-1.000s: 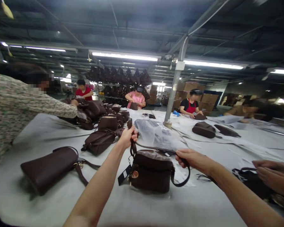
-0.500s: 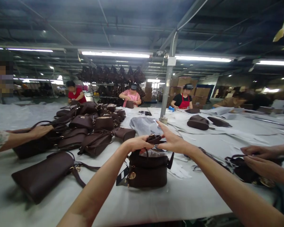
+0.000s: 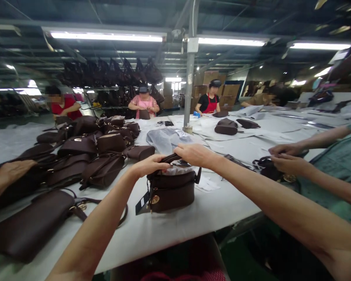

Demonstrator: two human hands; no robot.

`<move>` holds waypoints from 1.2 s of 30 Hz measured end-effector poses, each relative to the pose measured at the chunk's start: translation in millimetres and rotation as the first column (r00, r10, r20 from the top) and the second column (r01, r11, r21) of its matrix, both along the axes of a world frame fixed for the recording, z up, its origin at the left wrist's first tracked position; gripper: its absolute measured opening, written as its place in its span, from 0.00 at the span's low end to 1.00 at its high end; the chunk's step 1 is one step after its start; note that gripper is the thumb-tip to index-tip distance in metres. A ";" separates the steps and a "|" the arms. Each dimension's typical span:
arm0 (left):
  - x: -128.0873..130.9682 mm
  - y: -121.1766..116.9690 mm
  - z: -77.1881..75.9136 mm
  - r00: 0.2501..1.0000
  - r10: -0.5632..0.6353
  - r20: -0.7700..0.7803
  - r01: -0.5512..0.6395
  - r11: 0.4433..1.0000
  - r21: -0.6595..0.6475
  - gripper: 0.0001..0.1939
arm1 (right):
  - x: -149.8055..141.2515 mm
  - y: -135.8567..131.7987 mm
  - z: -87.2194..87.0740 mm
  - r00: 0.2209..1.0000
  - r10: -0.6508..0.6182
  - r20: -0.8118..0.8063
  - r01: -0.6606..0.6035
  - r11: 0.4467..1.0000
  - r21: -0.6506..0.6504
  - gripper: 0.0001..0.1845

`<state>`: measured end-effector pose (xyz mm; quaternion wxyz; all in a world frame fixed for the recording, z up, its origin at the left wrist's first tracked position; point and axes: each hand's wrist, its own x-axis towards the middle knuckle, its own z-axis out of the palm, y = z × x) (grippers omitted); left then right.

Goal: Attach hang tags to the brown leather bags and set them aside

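Observation:
A small dark brown handbag (image 3: 172, 193) stands upright on the white-covered table, with a round gold emblem and a black tag (image 3: 142, 203) at its left side. Above its top, my left hand (image 3: 150, 165) is closed on the gathered shoulder strap (image 3: 169, 158). My right hand (image 3: 194, 155) grips the same strap from the right, its fingers curled over it. Clear plastic shows at the bag's open top, partly hidden by my hands. A loop of strap sticks out at the bag's right side.
Several brown handbags (image 3: 102, 171) are piled at the left, where a co-worker's hand (image 3: 13, 173) rests on one. A plastic bag (image 3: 163, 140) lies behind my hands. At the right, another co-worker's hands (image 3: 286, 156) handle a dark bag. A grey post (image 3: 189, 86) rises from the table.
The stretched strap has been gathered above the bag. My right hand has moved left, spread open half a second ago, and now closes on the strap beside my left hand. The view has turned right.

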<state>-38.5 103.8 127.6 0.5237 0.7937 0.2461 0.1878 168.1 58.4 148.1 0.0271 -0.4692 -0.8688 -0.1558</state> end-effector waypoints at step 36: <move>-8.8 -3.1 -31.2 0.961 0.267 0.074 -0.266 0.964 -0.032 0.14 | 157.0 29.5 -199.5 0.754 -0.656 -0.041 0.631 0.740 -0.235 0.15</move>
